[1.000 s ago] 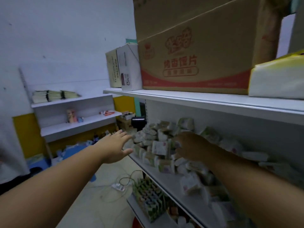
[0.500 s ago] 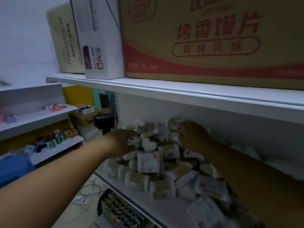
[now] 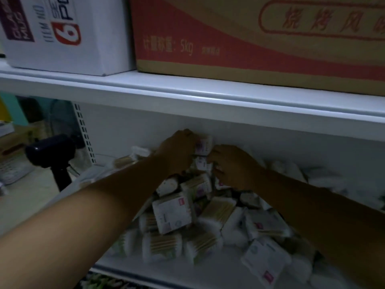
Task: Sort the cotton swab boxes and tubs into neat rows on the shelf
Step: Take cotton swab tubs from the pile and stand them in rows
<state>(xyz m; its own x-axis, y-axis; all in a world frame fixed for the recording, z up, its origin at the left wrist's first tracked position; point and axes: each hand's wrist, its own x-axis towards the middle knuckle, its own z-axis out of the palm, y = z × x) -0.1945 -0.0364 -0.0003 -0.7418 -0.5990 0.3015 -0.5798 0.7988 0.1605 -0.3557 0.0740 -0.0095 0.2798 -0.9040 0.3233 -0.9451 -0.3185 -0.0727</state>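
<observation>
A loose heap of cotton swab boxes [image 3: 173, 213] and clear packs [image 3: 162, 245] lies on the white shelf [image 3: 145, 270], under the upper shelf board. Both my hands reach into the back of the heap, near the rear wall. My left hand [image 3: 177, 151] grips a small swab box [image 3: 203, 144] at the top of the pile. My right hand [image 3: 231, 165] lies just right of it with fingers curled round another box [image 3: 201, 163] below. The light is dim and the picture blurred, so the finger contact is hard to make out.
The upper shelf board [image 3: 187, 90] hangs close above my hands, carrying a white carton [image 3: 62, 32] and a large brown and red carton [image 3: 250, 38]. White soft packs [image 3: 312, 174] lie to the right. A dark fan [image 3: 52, 151] stands on the floor at left.
The view has moved closer to the shelf. Both hands have gone deeper and higher into the heap, meeting at the back wall on the small boxes.
</observation>
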